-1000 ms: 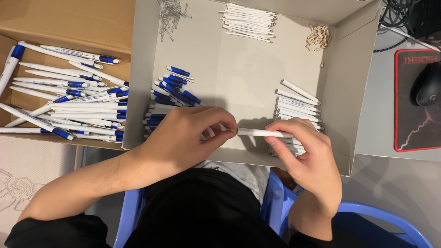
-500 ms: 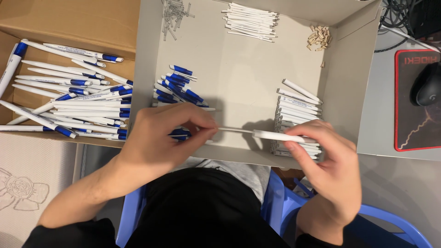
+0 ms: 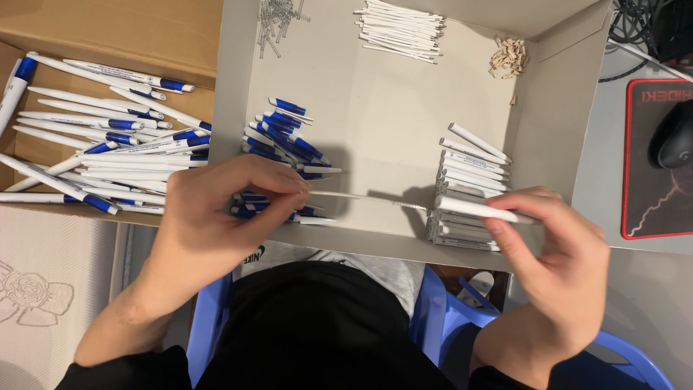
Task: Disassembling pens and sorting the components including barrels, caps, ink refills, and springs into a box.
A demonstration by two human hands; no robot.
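Note:
My left hand [image 3: 216,217] pinches the end of a thin white ink refill [image 3: 354,196] that runs to the right into a white pen barrel [image 3: 473,209]. My right hand [image 3: 556,253] grips that barrel above a stack of white barrels [image 3: 469,166]. Under my left hand lies a heap of blue pen tips [image 3: 281,141]. All of this sits inside a shallow grey cardboard tray [image 3: 375,101].
A brown box [image 3: 108,43] at the left holds several assembled white and blue pens [image 3: 94,144]. At the tray's far side lie small springs [image 3: 278,18], a bundle of white refills [image 3: 401,20] and small tan pieces [image 3: 509,58]. A mouse [image 3: 671,137] rests on a red-edged pad at right.
My hands have drawn apart. The refill, earlier mostly hidden between them, is now stretched out between my left fingers and the barrel in my right hand.

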